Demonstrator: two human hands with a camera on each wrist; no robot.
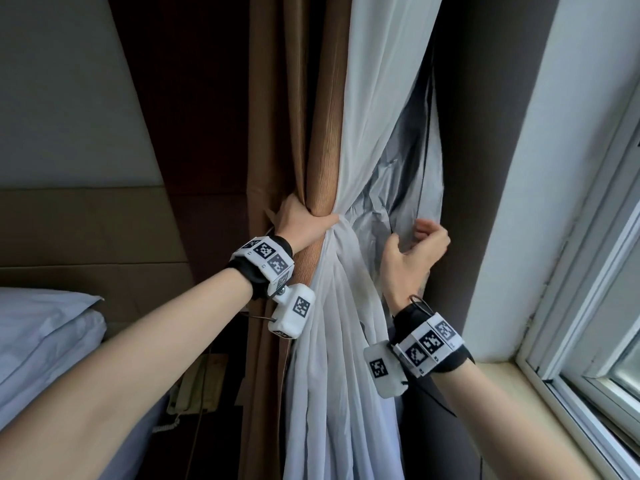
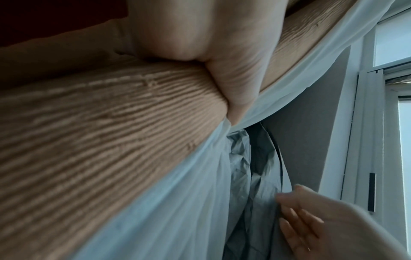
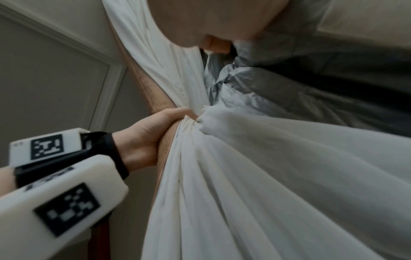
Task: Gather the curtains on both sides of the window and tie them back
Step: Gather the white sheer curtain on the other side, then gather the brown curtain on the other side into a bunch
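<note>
The brown curtain (image 1: pixel 322 140) and the white sheer (image 1: pixel 374 98) hung beside the window frame (image 1: pixel 588 306), and both were bunched at mid-height in the left hand (image 1: pixel 301 220), whose fingers were wrapped round the bundle, the thumb pressed into the sheer's folds. The grey lining (image 1: pixel 408 188) was left outside that grip, billowing loose toward the wall. The right hand (image 1: pixel 412 251) was held near the lining's edge with fingers loosely curled; whether cloth was pinched could not be told, since the fingertips were turned away in the head view and blurred in the left-wrist view.

The main risk was judged to be the lining being left out of the bundle, so that a tie would close on only part of the fabric. The slippery sheer could also be lost from the left grip if it were loosened.

No tie-back or hook was seen. The curtain rail and hems were cut off, and the opposite curtain was out of view
</note>
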